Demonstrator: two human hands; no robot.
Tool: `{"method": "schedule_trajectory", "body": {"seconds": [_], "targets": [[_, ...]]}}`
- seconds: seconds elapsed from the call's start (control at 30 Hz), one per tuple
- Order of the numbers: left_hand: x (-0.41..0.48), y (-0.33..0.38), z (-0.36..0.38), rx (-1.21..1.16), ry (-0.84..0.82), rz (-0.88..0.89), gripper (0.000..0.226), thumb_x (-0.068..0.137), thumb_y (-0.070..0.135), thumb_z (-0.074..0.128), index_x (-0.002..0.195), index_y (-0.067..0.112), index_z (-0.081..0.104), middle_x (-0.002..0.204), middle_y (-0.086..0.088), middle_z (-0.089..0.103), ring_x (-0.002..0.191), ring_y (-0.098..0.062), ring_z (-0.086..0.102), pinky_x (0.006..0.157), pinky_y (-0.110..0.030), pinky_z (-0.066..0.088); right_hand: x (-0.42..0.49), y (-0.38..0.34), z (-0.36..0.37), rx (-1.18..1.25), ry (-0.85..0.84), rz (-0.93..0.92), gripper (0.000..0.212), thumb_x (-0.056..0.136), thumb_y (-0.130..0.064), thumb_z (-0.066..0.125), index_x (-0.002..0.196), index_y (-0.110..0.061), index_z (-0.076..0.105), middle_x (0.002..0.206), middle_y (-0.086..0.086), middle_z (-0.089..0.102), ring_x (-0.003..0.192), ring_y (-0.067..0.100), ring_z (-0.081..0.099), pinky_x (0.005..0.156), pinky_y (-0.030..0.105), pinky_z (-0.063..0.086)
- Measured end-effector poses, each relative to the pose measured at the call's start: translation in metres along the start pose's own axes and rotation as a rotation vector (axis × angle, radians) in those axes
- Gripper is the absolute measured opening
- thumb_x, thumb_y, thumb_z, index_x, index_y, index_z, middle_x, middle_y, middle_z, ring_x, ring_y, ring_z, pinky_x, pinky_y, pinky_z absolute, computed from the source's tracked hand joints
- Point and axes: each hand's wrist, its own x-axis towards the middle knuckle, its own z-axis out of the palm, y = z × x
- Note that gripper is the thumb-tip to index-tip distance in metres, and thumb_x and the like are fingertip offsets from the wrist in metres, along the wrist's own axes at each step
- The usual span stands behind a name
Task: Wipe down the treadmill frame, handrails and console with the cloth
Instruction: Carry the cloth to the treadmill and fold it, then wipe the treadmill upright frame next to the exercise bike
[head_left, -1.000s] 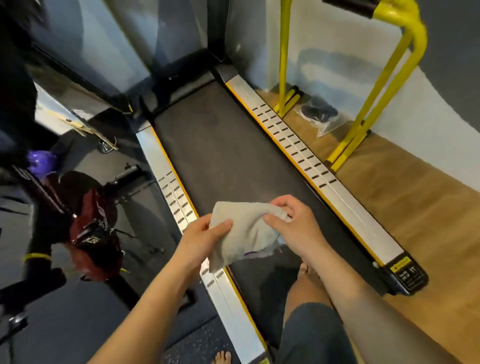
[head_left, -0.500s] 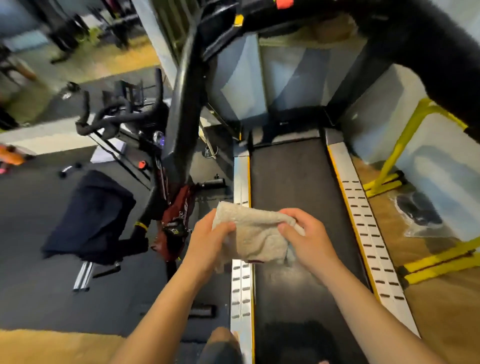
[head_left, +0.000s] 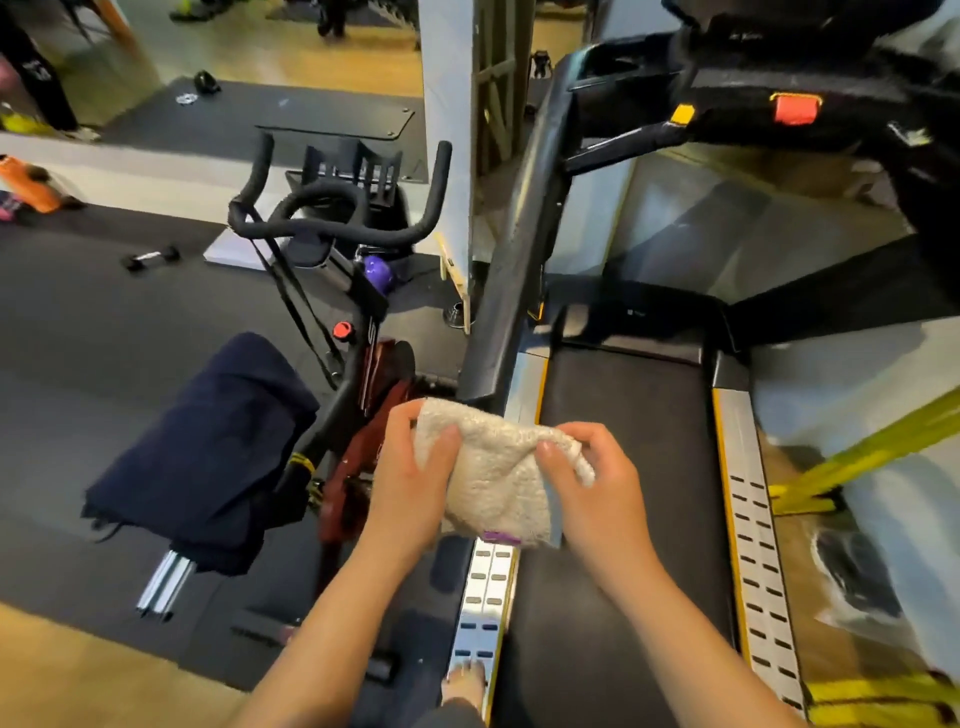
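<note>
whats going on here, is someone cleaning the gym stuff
A person stands at the treadmill holding a pale folded cloth in both hands: the left hand grips its left edge and the right hand pinches its right side. The cloth is up in the air above the left side rail, near the foot of the black upright, not touching either. The console is up ahead. An exercise bike with a dark garment draped on it stands to the left.

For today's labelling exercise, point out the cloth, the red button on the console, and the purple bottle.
cloth (head_left: 493, 467), head view, middle of the fabric.
red button (head_left: 795, 108), head view, its front face.
purple bottle (head_left: 377, 271), head view, its rounded body.
</note>
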Motion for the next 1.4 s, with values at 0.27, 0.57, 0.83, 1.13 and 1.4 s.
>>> {"method": "schedule_trajectory", "body": {"seconds": [0.27, 0.57, 0.83, 1.13, 1.4], "targets": [[0.046, -0.009, -0.001, 0.008, -0.026, -0.068, 0.01, 0.093, 0.016, 0.064, 0.092, 0.023, 0.057, 0.082, 0.016, 0.063, 0.074, 0.005, 0.058, 0.065, -0.01, 0.044, 0.043, -0.004, 0.028, -0.117, 0.067, 0.033, 0.012, 0.085, -0.022, 0.072, 0.081, -0.022, 0.061, 0.081, -0.017, 0.062, 0.074, 0.001, 0.057, 0.061, 0.012, 0.044], [0.027, -0.034, 0.032, 0.114, 0.114, -0.136, 0.014, 0.09, 0.026, 0.07, 0.092, 0.024, 0.056, 0.084, 0.013, 0.063, 0.074, -0.002, 0.058, 0.064, -0.017, 0.047, 0.073, 0.03, 0.022, -0.078, -0.098, 0.047, 0.021, 0.08, -0.013, 0.076, 0.074, -0.024, 0.059, 0.069, -0.014, 0.062, 0.06, 0.001, 0.053, 0.054, 0.011, 0.04], [0.048, -0.064, 0.051, 0.277, 0.307, -0.07, 0.013, 0.084, 0.029, 0.067, 0.086, 0.024, 0.055, 0.089, 0.009, 0.054, 0.086, -0.01, 0.053, 0.071, -0.017, 0.04, 0.106, 0.062, 0.03, -0.195, -0.176, -0.082, 0.018, 0.083, -0.019, 0.075, 0.084, -0.025, 0.057, 0.078, -0.012, 0.061, 0.074, 0.007, 0.057, 0.063, 0.008, 0.039], [0.066, -0.103, 0.042, 0.3, 0.158, -0.18, 0.025, 0.079, 0.014, 0.071, 0.079, 0.03, 0.052, 0.086, 0.014, 0.056, 0.087, -0.014, 0.051, 0.07, -0.028, 0.041, 0.102, 0.084, 0.039, -0.323, -0.278, 0.138, 0.021, 0.085, -0.016, 0.072, 0.08, -0.028, 0.056, 0.08, -0.007, 0.062, 0.074, 0.014, 0.057, 0.059, 0.018, 0.044], [0.113, -0.072, 0.018, 0.079, -0.021, -0.183, 0.02, 0.08, 0.035, 0.071, 0.089, 0.02, 0.062, 0.08, 0.008, 0.064, 0.076, -0.003, 0.059, 0.069, -0.017, 0.046, 0.117, 0.035, 0.053, -0.251, -0.058, 0.057, 0.015, 0.085, -0.021, 0.073, 0.082, -0.025, 0.059, 0.081, -0.011, 0.063, 0.076, 0.004, 0.056, 0.064, 0.011, 0.04]]}}
